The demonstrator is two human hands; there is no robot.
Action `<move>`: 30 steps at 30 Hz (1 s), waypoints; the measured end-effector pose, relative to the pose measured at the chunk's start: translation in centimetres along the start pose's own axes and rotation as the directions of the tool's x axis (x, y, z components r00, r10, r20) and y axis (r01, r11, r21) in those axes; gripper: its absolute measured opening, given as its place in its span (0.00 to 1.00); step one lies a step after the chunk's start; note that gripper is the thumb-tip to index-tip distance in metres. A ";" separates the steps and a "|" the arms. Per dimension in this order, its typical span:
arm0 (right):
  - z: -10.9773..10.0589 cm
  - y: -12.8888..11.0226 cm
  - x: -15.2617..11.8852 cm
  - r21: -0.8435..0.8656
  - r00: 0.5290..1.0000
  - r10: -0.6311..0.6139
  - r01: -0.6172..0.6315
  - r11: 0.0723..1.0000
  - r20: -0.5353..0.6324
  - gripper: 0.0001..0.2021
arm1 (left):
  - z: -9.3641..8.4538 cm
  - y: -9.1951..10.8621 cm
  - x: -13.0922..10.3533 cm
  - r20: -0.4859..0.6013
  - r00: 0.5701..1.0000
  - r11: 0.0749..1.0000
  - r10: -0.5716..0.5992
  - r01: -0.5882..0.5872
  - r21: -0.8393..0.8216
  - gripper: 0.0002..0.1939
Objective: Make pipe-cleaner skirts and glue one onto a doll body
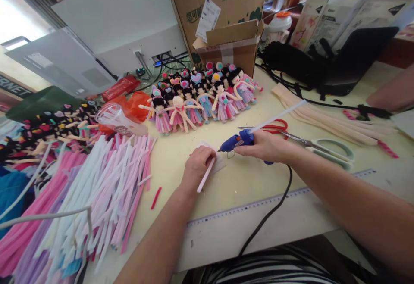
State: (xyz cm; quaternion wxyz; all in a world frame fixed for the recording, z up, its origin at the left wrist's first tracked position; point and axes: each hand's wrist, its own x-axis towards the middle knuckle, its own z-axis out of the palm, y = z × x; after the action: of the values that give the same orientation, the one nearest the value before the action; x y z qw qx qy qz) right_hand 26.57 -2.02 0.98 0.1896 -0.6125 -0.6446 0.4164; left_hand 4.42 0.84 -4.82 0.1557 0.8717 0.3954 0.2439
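My left hand (198, 166) is closed on a pale pink strip (206, 174), which slants toward me from its fingers. My right hand (265, 147) is wrapped round a blue glue gun (235, 141), its nozzle close to the left fingertips. A long whitish glue stick (280, 115) sticks out of the back of the gun. Under the left fingers lies a small white sheet (219, 163), partly covered. Red-handled scissors (274, 126) and scissors with pale green handles (333, 151) lie beyond and beside my right hand.
Small yarn dolls (200, 98) stand grouped before a cardboard box (226, 55). Fuzzy strips (97, 189) are heaped at left, near a clear plastic cup (121, 120). A ruler (246, 208) lines the near side. The gun's black cord (268, 215) crosses it. Beige strips (323, 118) lie right.
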 end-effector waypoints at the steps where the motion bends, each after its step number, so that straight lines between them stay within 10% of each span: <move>1: 0.0 0.0 0.1 -0.014 1.000 0.005 -0.005 1.000 -0.004 0.14 | 0.0 0.0 0.0 -0.004 1.000 1.000 0.000 0.000 -0.003 0.06; 30: -0.2 0.2 0.1 0.035 0.999 -0.051 0.051 0.998 0.005 0.13 | -0.5 0.3 -0.5 -0.016 1.000 0.999 0.007 -0.007 0.034 0.07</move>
State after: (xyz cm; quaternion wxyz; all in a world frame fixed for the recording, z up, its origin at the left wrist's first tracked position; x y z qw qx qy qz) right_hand 26.82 -1.86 0.86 0.2087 -0.5913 -0.6532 0.4244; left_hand 4.05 0.30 -4.40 0.1370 0.8736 0.3977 0.2446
